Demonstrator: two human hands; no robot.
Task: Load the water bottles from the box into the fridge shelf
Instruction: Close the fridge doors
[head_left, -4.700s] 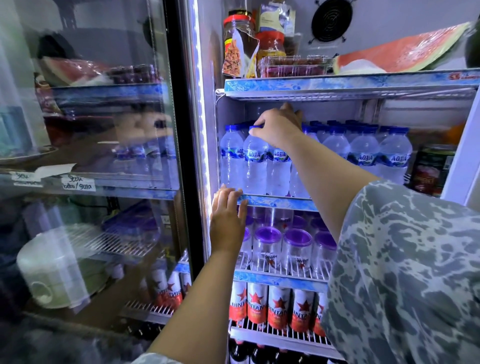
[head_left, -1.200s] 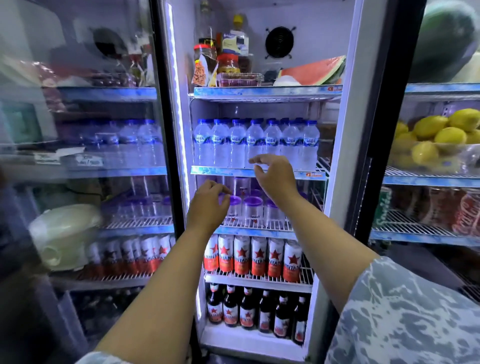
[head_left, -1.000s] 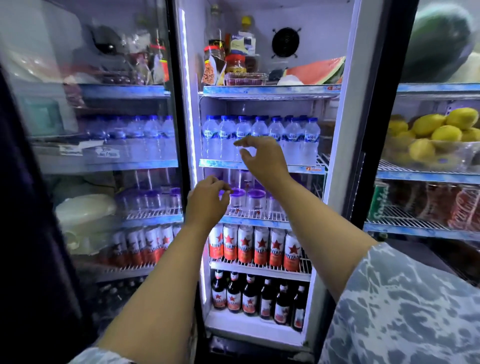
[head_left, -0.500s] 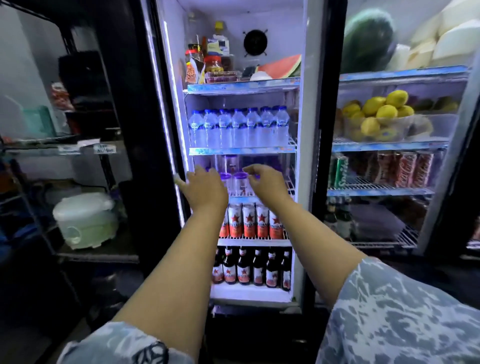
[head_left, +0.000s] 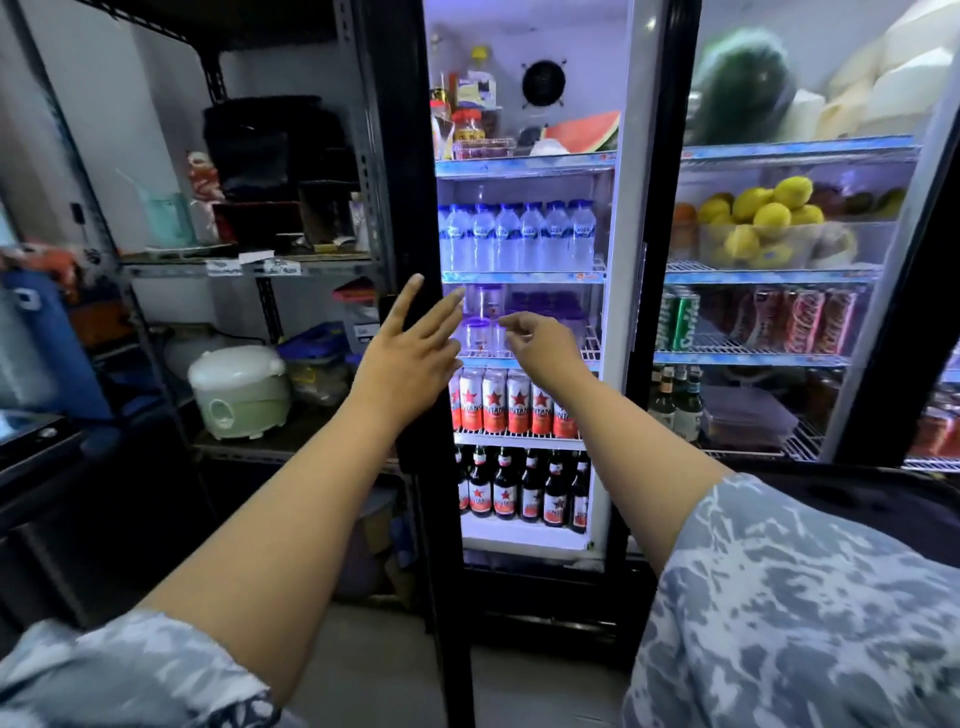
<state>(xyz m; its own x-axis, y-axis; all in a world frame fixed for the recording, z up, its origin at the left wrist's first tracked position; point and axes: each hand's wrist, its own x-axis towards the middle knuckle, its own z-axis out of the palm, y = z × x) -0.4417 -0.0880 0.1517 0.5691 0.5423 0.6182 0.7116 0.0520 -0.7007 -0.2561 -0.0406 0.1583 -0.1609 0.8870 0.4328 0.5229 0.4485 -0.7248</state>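
The left hand's fingers (head_left: 415, 306) are straight and spread, holding nothing. They lie against the black edge of the fridge door (head_left: 410, 208), just left of centre frame, which reads as a flat push to swing that door rather than a grasp. The left hand (head_left: 402, 358) hangs at the height of the shelf of purple-lidded cups (head_left: 483, 330).

The right hand's fingers (head_left: 511, 332) are loosely curled and also empty; whether they touch anything behind them cannot be told. The right hand (head_left: 540, 348) floats at centre frame in front of those cups, near the left hand, so it seems idle while the other does the work.

Above both hands, in the upper middle of the frame, the Aqua water bottles (head_left: 517, 239) stand upright, touching shoulder to shoulder in a front row that fills the fridge shelf (head_left: 522, 277) from side to side. How deep the rows go is hidden. With that shelf full, the loading looks done and the closing of the door looks like the step in hand.

Below the cups sit red Bintang cans (head_left: 511, 402), then dark beer bottles (head_left: 519, 491). A watermelon slice (head_left: 587, 132) lies on the top shelf. At left of frame a pale green rice cooker (head_left: 239, 389) sits on a metal rack. At right, behind glass, a tub of lemons (head_left: 763, 223) is shelved. No box is in view.
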